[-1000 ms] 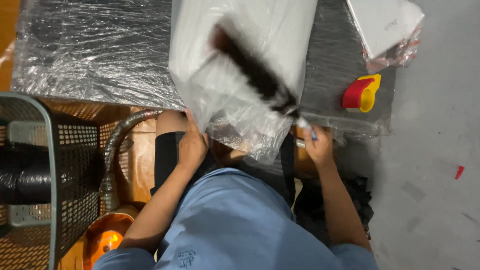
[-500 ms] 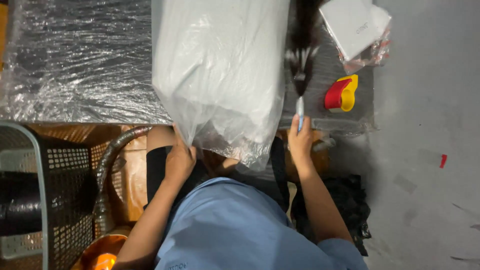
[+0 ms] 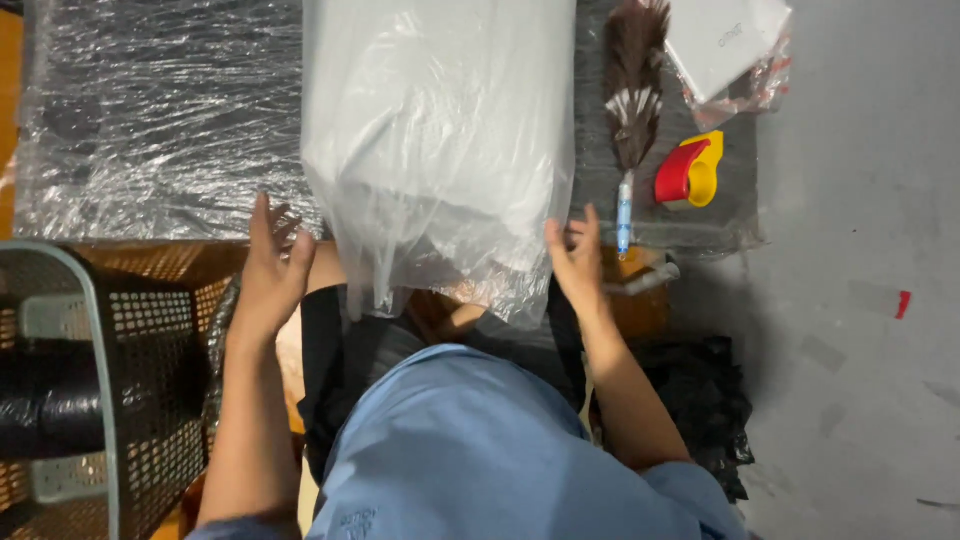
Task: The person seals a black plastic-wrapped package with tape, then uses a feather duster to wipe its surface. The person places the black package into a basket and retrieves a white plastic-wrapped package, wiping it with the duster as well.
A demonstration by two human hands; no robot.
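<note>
With both hands off the bag, we see L hand fingers spread wide, empty, just left of plastic-wrapped white bundle. R hand loosely curled, empty, at bundle's right edge; feather duster just right of fingertips. We judge: repositioning step; next needs regrip on both sides.

Bulky white bundle in clear plastic bag, overhanging the table edge.
</note>
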